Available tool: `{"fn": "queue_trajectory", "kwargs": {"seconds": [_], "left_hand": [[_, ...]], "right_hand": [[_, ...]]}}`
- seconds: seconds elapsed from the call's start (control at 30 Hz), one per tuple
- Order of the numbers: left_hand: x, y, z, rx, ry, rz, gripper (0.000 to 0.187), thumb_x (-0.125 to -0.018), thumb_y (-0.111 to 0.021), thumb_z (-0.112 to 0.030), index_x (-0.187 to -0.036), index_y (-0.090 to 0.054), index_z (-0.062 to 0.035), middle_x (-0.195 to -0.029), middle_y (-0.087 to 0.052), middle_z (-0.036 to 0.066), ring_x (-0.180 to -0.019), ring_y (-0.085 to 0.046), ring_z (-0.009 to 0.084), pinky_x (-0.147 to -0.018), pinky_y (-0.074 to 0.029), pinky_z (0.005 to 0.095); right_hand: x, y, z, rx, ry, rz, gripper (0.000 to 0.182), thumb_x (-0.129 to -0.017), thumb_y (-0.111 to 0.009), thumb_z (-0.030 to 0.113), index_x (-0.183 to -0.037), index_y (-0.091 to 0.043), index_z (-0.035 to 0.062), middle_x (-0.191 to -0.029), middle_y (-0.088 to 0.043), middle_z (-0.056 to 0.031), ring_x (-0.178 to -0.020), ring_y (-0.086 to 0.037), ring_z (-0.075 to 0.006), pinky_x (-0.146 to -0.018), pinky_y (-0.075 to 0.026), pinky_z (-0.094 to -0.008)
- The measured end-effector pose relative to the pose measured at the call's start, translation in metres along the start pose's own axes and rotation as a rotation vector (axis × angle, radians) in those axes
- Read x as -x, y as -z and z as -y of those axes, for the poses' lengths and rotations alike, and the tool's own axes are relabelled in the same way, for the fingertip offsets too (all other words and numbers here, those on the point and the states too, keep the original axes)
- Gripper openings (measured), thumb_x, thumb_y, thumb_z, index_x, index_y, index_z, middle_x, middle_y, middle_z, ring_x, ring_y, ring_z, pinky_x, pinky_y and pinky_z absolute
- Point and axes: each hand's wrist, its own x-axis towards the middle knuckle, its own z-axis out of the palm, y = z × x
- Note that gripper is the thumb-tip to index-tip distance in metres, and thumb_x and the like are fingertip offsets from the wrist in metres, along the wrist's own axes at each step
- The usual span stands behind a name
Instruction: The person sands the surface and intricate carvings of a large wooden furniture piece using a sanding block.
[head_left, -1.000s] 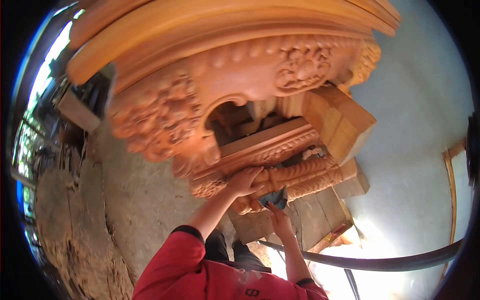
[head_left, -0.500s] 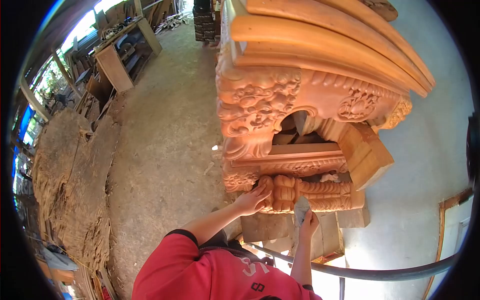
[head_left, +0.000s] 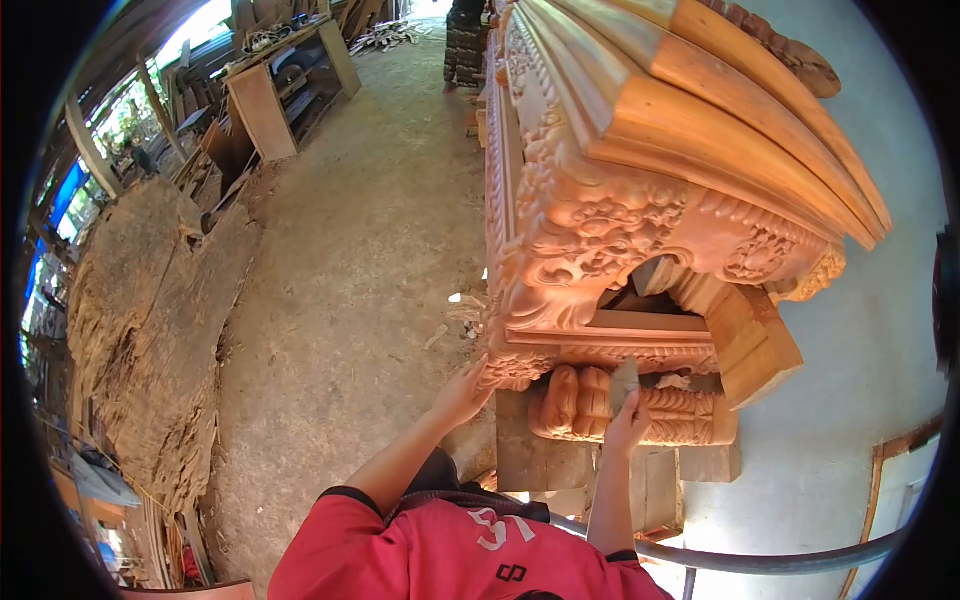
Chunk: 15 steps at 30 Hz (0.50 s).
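A large carved piece of orange-brown wooden furniture (head_left: pixel 610 225) fills the right half of the view. My left hand (head_left: pixel 463 396) touches its lower left corner, fingers stretched along the carving and partly hidden at the edge. In my right hand (head_left: pixel 627 424) is a grey piece of sandpaper (head_left: pixel 624 378), pinched between thumb and fingers and pointing up. It overlaps the lower carved wooden leg (head_left: pixel 574 402), which has rounded lobes and a rope-like pattern. A pale squared wood block (head_left: pixel 755 345) juts out from the furniture's right side.
Wood blocks (head_left: pixel 545 460) sit under the carved leg. A dark hose or bar (head_left: pixel 770 558) curves across the lower right. To the left lies a big rough wood slab (head_left: pixel 150 370) on the concrete floor (head_left: pixel 340 260). A shelf unit (head_left: pixel 285 95) and a standing person (head_left: pixel 463 45) are farther back.
My left hand has moved left, off the carved leg's top to the furniture's corner. My right hand has risen slightly with the sandpaper. The view has shifted, showing more of the furniture's left side.
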Motion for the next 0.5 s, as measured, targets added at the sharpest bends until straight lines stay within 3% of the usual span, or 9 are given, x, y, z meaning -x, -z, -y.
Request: {"fn": "queue_trajectory", "kwargs": {"seconds": [0.03,0.13,0.2,0.27,0.3,0.4,0.47,0.5], "left_hand": [[0.002,0.003,0.005,0.024,0.004,-0.037,0.067,-0.083,-0.058,-0.026,-0.139,-0.025,-0.0094,-0.128,-0.045,0.019,-0.110,-0.048,0.0367,-0.089,-0.042,0.0407],[-0.002,0.016,0.005,0.096,0.036,-0.089,0.068,-0.084,-0.058,-0.029,-0.138,-0.026,-0.0054,-0.128,-0.044,0.022,-0.116,-0.044,0.0361,-0.094,-0.038,0.0402],[-0.008,0.031,-0.002,0.145,0.059,-0.087,0.068,-0.085,-0.057,-0.033,-0.138,-0.026,-0.0037,-0.128,-0.044,0.023,-0.119,-0.041,0.0356,-0.098,-0.034,0.0403],[-0.015,0.045,-0.012,0.194,-0.026,-0.134,0.070,-0.085,-0.058,-0.033,-0.138,-0.025,-0.0030,-0.131,-0.041,0.022,-0.122,-0.039,0.0349,-0.100,-0.031,0.0400],[-0.018,0.053,-0.019,0.198,-0.044,-0.127,0.070,-0.085,-0.058,-0.033,-0.138,-0.025,-0.0030,-0.131,-0.041,0.022,-0.122,-0.039,0.0349,-0.100,-0.031,0.0400],[-0.034,0.072,-0.031,0.351,-0.205,-0.112,0.072,-0.084,-0.060,-0.030,-0.138,-0.022,-0.0015,-0.136,-0.035,0.022,-0.127,-0.034,0.0332,-0.103,-0.028,0.0385],[-0.041,0.076,-0.026,0.342,-0.330,-0.070,0.074,-0.084,-0.061,-0.026,-0.139,-0.018,-0.0004,-0.140,-0.030,0.021,-0.130,-0.030,0.0308,-0.105,-0.024,0.0371],[-0.042,0.089,-0.033,0.360,-0.360,-0.015,0.077,-0.083,-0.062,-0.022,-0.140,-0.015,0.0005,-0.141,-0.027,0.020,-0.131,-0.027,0.0292,-0.106,-0.021,0.0362]], "right_hand": [[-0.001,-0.005,0.007,-0.009,0.048,-0.086,0.037,-0.093,-0.047,0.028,-0.103,-0.059,-0.0057,-0.089,-0.062,-0.0098,-0.080,-0.051,-0.0126,-0.071,-0.043,-0.0289],[-0.008,-0.011,0.044,0.007,0.155,-0.152,0.036,-0.093,-0.047,0.027,-0.105,-0.058,-0.0057,-0.091,-0.061,-0.0101,-0.081,-0.052,-0.0139,-0.072,-0.043,-0.0296],[-0.010,-0.014,0.080,0.009,0.108,-0.209,0.036,-0.094,-0.046,0.027,-0.105,-0.058,-0.0057,-0.092,-0.061,-0.0104,-0.081,-0.052,-0.0150,-0.073,-0.043,-0.0301],[-0.022,-0.015,0.097,0.048,0.320,-0.321,0.037,-0.094,-0.044,0.027,-0.097,-0.058,-0.0067,-0.087,-0.059,-0.0103,-0.078,-0.050,-0.0148,-0.069,-0.042,-0.0307],[-0.031,-0.032,0.116,-0.047,0.385,-0.508,0.039,-0.095,-0.042,0.028,-0.087,-0.056,-0.0073,-0.079,-0.055,-0.0079,-0.070,-0.044,-0.0131,-0.061,-0.039,-0.0297],[-0.055,-0.049,0.135,-0.082,0.432,-0.459,0.039,-0.095,-0.041,0.029,-0.089,-0.056,-0.0070,-0.074,-0.050,-0.0052,-0.065,-0.038,-0.0121,-0.055,-0.034,-0.0297],[-0.068,-0.079,0.157,-0.133,0.580,-0.334,0.044,-0.095,-0.039,0.034,-0.098,-0.059,-0.0054,-0.072,-0.047,-0.0025,-0.062,-0.032,-0.0108,-0.052,-0.029,-0.0299],[-0.068,-0.099,0.171,-0.083,0.664,-0.300,0.047,-0.095,-0.036,0.036,-0.100,-0.060,-0.0045,-0.075,-0.052,-0.0052,-0.065,-0.040,-0.0142,-0.057,-0.035,-0.0311]]}}
